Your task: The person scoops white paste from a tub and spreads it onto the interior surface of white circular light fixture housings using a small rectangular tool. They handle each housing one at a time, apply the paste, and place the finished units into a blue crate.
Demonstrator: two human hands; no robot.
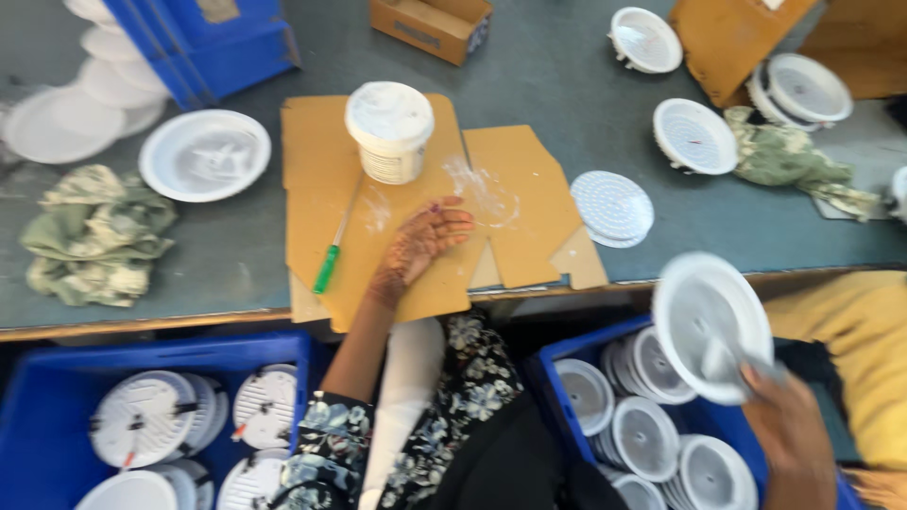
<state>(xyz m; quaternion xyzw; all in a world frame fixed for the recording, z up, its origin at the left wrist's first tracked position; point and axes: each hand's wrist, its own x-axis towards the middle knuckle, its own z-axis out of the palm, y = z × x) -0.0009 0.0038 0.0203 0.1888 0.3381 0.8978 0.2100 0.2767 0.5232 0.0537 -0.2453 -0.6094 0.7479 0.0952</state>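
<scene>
My left hand (422, 243) lies palm up and open on a brown cardboard sheet (321, 179) at the table's near edge, holding nothing. Just left of it lies a green-handled screwdriver (333, 249). A white tub (389, 130) of white paste stands beyond the hand. My right hand (792, 427) grips a round white lamp housing (710, 323), lifted and tilted above a blue crate (567, 351) filled with several similar housings.
A second blue crate (38, 416) of white housings sits at lower left. On the grey-green table lie a white dish-shaped housing (204, 154), a perforated white disc (612, 207), more housings (694, 134), two crumpled cloths (94, 234), cardboard boxes (430, 26) and a blue bin (213, 42).
</scene>
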